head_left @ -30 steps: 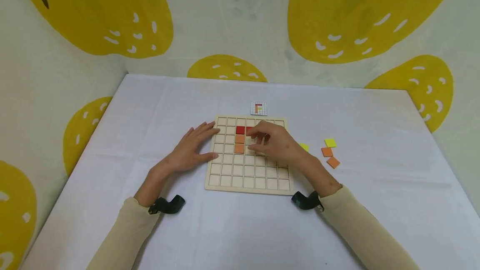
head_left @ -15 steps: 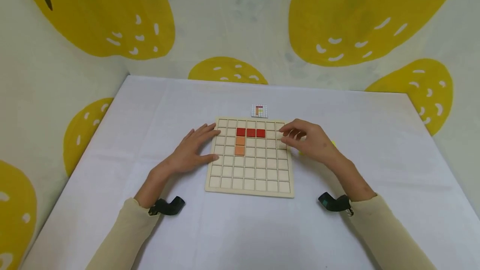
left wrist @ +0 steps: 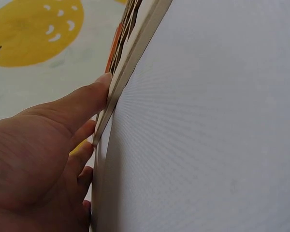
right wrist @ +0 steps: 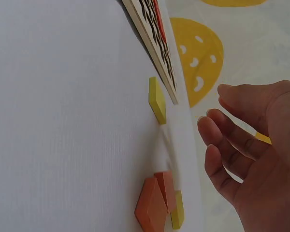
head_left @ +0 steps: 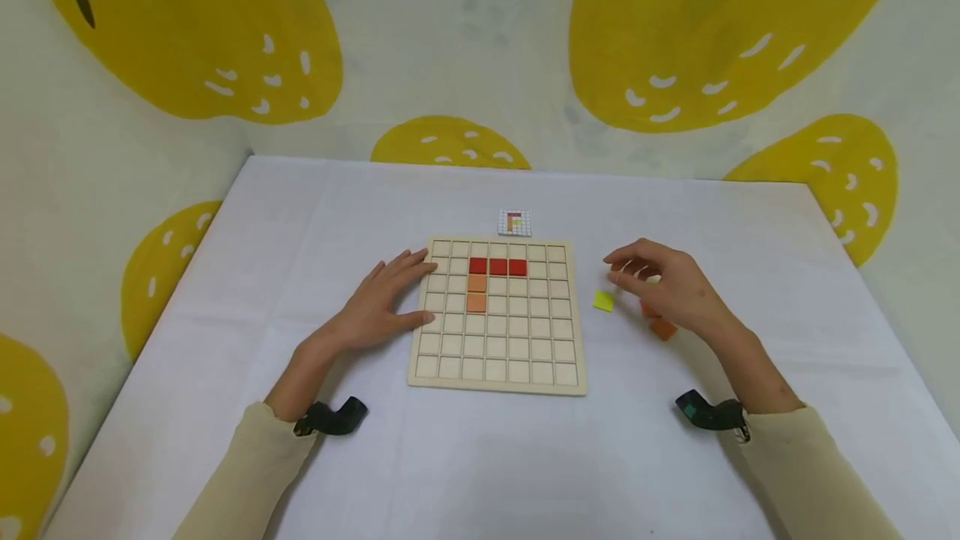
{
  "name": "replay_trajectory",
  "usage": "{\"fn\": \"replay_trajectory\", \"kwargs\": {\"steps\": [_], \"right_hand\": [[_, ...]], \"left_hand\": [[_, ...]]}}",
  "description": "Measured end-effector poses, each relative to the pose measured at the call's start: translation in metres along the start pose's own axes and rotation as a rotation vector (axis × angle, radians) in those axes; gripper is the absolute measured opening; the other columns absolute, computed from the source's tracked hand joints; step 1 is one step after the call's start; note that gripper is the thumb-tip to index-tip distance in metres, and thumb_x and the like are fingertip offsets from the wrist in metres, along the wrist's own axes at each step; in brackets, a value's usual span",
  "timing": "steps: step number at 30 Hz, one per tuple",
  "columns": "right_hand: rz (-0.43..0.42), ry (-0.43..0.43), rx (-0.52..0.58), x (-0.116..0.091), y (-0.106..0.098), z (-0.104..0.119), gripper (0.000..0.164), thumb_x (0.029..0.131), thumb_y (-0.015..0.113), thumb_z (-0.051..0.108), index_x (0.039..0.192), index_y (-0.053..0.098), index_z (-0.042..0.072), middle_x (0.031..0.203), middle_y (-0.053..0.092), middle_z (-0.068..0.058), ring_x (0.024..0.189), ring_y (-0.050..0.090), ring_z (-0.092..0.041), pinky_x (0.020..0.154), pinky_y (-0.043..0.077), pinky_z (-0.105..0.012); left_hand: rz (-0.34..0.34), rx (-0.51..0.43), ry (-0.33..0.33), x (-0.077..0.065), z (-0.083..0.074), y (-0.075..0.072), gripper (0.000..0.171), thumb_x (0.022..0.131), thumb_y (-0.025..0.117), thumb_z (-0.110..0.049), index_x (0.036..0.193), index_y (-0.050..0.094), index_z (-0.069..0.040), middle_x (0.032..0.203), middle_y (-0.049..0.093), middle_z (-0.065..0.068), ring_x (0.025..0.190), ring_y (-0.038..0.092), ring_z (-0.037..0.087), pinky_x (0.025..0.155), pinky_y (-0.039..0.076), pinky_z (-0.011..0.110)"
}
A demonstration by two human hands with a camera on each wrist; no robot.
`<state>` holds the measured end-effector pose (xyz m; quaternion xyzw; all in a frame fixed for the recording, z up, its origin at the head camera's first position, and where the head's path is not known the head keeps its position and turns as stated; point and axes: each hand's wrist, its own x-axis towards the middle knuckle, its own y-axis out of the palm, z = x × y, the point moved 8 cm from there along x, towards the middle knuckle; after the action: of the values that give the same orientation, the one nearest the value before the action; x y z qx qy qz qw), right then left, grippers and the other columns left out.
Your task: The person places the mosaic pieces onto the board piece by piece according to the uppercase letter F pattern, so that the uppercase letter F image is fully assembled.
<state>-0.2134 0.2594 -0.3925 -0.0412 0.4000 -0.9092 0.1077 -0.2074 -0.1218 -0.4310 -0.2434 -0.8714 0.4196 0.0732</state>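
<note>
A wooden grid board (head_left: 497, 379) lies on the table, with three red tiles (head_left: 498, 267) in a row and two orange tiles (head_left: 477, 292) below the leftmost red one. My left hand (head_left: 382, 307) rests at the board's left edge, thumb and fingertips touching the frame. To the right of the board, my right hand (head_left: 667, 282) hovers over the loose tiles, fingers loosely bent and holding nothing. A yellow tile (head_left: 603, 301) lies just left of it. Beneath the hand are loose orange tiles (right wrist: 152, 205) and another yellow tile (right wrist: 178, 210), partly hidden in the head view.
A small pattern card (head_left: 514, 222) lies behind the board, showing a coloured design on a grid. White cloth (head_left: 480, 457) covers the table. A wall cloth printed with yellow fruit (head_left: 450, 140) hangs behind the table's back edge.
My right hand has moved right, from above the board to above the loose tiles, uncovering the three red tiles. My left hand has stayed at the board's edge.
</note>
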Motion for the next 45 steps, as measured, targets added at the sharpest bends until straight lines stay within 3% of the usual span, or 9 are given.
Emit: {"fn": "replay_trajectory", "kwargs": {"steps": [6, 9, 18, 27, 35, 45], "right_hand": [[0.025, 0.070, -0.029, -0.008, -0.010, -0.013, 0.028, 0.100, 0.071, 0.035, 0.122, 0.073, 0.017, 0.117, 0.072, -0.005, 0.102, 0.064, -0.023, 0.082, 0.049, -0.015], [0.034, 0.072, -0.035, -0.012, -0.012, -0.020, 0.027, 0.100, 0.071, 0.033, 0.122, 0.073, 0.016, 0.119, 0.072, -0.006, 0.101, 0.063, -0.020, 0.081, 0.049, -0.012], [0.027, -0.004, -0.022, -0.023, -0.023, -0.041, 0.023, 0.098, 0.074, 0.015, 0.121, 0.073, 0.011, 0.115, 0.073, -0.009, 0.090, 0.058, 0.001, 0.079, 0.047, -0.006], [0.053, -0.022, -0.030, -0.029, -0.029, -0.052, 0.031, 0.093, 0.078, 0.008, 0.123, 0.073, 0.012, 0.114, 0.070, -0.007, 0.088, 0.057, -0.002, 0.077, 0.049, -0.008], [0.101, -0.100, -0.056, -0.031, -0.027, -0.052, 0.040, 0.087, 0.075, -0.006, 0.124, 0.072, 0.010, 0.102, 0.064, -0.004, 0.085, 0.052, -0.008, 0.073, 0.046, -0.012], [0.121, -0.116, -0.074, -0.031, -0.020, -0.051, 0.038, 0.085, 0.082, 0.004, 0.121, 0.075, 0.015, 0.098, 0.058, -0.001, 0.086, 0.048, -0.012, 0.071, 0.042, -0.018]], "left_hand": [[0.007, 0.008, 0.002, 0.001, -0.001, 0.000, 0.075, 0.095, 0.077, -0.029, 0.160, 0.042, -0.015, 0.174, 0.026, 0.009, 0.164, 0.014, 0.035, 0.132, 0.006, 0.062], [0.003, 0.002, 0.005, 0.001, -0.002, -0.001, 0.075, 0.095, 0.077, -0.029, 0.159, 0.043, -0.014, 0.174, 0.027, 0.010, 0.164, 0.014, 0.036, 0.132, 0.006, 0.063], [-0.003, 0.006, 0.017, 0.001, -0.001, -0.001, 0.074, 0.095, 0.076, -0.029, 0.159, 0.043, -0.014, 0.174, 0.027, 0.011, 0.164, 0.015, 0.037, 0.131, 0.006, 0.064], [-0.001, 0.007, 0.018, 0.001, 0.001, 0.002, 0.074, 0.095, 0.076, -0.030, 0.159, 0.043, -0.014, 0.174, 0.027, 0.011, 0.164, 0.015, 0.037, 0.131, 0.006, 0.064], [0.008, 0.006, 0.005, 0.000, 0.002, 0.002, 0.075, 0.095, 0.076, -0.031, 0.160, 0.042, -0.016, 0.175, 0.026, 0.009, 0.164, 0.014, 0.034, 0.132, 0.006, 0.062], [0.001, 0.000, 0.011, -0.001, 0.000, 0.000, 0.074, 0.095, 0.076, -0.029, 0.159, 0.043, -0.014, 0.174, 0.026, 0.011, 0.164, 0.015, 0.036, 0.132, 0.006, 0.063]]}}
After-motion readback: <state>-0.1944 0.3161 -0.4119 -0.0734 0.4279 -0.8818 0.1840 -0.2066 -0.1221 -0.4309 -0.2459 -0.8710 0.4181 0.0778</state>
